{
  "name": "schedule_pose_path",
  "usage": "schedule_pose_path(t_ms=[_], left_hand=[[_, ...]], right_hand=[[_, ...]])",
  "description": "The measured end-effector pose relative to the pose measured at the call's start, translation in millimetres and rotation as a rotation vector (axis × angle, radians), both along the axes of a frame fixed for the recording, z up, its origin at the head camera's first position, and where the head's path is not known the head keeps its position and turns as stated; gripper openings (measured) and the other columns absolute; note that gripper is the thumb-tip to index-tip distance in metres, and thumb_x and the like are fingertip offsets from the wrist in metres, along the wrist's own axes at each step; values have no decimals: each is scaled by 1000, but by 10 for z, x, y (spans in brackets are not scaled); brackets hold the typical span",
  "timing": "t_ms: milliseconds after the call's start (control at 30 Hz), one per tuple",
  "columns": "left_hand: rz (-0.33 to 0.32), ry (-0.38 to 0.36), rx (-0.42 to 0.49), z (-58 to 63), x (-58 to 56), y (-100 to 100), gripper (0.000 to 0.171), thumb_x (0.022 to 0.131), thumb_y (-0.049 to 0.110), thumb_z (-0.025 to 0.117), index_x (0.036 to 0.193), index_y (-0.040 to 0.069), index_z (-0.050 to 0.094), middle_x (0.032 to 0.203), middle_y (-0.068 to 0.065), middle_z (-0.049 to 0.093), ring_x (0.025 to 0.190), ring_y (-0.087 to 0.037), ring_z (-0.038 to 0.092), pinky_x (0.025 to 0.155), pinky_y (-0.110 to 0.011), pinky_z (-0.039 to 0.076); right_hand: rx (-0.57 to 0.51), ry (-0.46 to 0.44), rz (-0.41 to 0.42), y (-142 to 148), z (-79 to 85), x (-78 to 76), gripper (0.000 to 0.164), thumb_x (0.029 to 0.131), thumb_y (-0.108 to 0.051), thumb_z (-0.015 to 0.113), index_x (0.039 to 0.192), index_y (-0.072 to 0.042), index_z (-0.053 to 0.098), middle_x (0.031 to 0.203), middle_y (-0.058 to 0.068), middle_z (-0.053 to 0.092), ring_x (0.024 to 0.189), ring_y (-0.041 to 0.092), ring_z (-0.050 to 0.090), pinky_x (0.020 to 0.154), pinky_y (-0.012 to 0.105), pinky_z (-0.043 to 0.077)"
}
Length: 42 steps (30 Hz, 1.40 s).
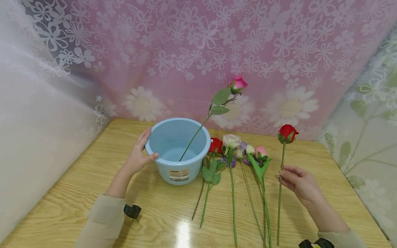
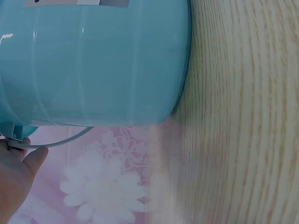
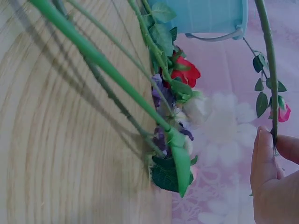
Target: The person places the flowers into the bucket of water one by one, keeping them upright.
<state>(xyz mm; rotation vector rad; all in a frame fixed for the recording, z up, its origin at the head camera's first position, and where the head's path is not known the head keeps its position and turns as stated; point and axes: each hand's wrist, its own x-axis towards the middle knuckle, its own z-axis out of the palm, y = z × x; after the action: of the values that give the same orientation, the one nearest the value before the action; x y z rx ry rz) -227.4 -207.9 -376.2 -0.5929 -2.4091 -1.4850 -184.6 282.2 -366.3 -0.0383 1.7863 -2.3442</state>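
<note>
A light blue bucket [image 1: 178, 172] stands upright on the table. My left hand [image 1: 138, 155] grips its left rim, thumb at the front edge and fingers along the side; in the left wrist view that hand [image 2: 16, 175] is at the bucket's rim and handle. One pink rose [image 1: 238, 84] leans inside the bucket, its bloom high above the right rim. To the right, my right hand [image 1: 302, 184] pinches the stem of a red rose [image 1: 287, 133] between thumb and fingers. The rose is upright, bloom at the top, and the right wrist view shows its stem [image 3: 270, 60] between the fingertips.
Between bucket and right hand lie several artificial flowers, blooms toward the back: a red rose [image 1: 215, 145], a white bloom [image 1: 231, 141], purple petals [image 1: 242, 151] and a pink bud [image 1: 261, 151]. A pink floral curtain [image 1: 186, 69] hangs behind the wooden table [image 1: 161, 220].
</note>
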Motion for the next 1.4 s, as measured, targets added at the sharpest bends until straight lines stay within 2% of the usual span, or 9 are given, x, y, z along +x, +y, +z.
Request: schedule_pose_path(t_ms=[167, 367, 667, 1100, 1300, 1400], left_hand=[[-4, 23, 10, -50, -24, -13, 95, 73, 45, 67, 141, 5, 15, 145, -14, 10, 129, -31, 16, 101, -49, 22], [-6, 31, 9, -47, -22, -15, 95, 73, 45, 67, 141, 4, 15, 145, -15, 10, 129, -32, 16, 101, -49, 22], [-8, 14, 5, -46, -16, -14, 93, 74, 43, 67, 142, 7, 15, 146, -9, 10, 129, -31, 17, 101, -48, 23], [-7, 17, 8, -35, -8, -6, 95, 73, 45, 66, 141, 3, 15, 146, -11, 10, 128, -33, 17, 100, -49, 23], [-10, 17, 10, -30, -4, -2, 95, 73, 45, 67, 141, 4, 15, 146, -10, 11, 129, -31, 17, 101, -49, 22], [-12, 14, 15, -32, -5, -3, 93, 73, 43, 67, 142, 6, 15, 146, -9, 11, 129, -31, 17, 101, -49, 22]], right_hand=[[-50, 28, 13, -69, 45, 21, 20, 86, 2, 52, 93, -11, 65, 87, 3, 62, 81, 16, 63, 71, 23, 50], [-95, 79, 47, -164, 55, 13, 22, 87, 5, 48, 95, -9, 64, 87, 4, 62, 81, 17, 63, 70, 23, 51], [-106, 109, 72, -320, 86, -26, 21, 88, 4, 48, 96, -9, 63, 87, 4, 62, 82, 15, 62, 70, 24, 51], [-35, 122, 72, -629, 190, -106, 14, 86, 1, 53, 99, -5, 56, 87, 1, 60, 82, 13, 61, 70, 23, 50], [30, 130, 72, -782, 235, -153, 13, 86, 0, 54, 96, -8, 56, 83, -1, 57, 80, 13, 61, 68, 22, 50], [54, 145, 76, -865, 265, -173, 13, 86, 0, 54, 97, -6, 53, 82, -1, 57, 81, 13, 62, 70, 23, 50]])
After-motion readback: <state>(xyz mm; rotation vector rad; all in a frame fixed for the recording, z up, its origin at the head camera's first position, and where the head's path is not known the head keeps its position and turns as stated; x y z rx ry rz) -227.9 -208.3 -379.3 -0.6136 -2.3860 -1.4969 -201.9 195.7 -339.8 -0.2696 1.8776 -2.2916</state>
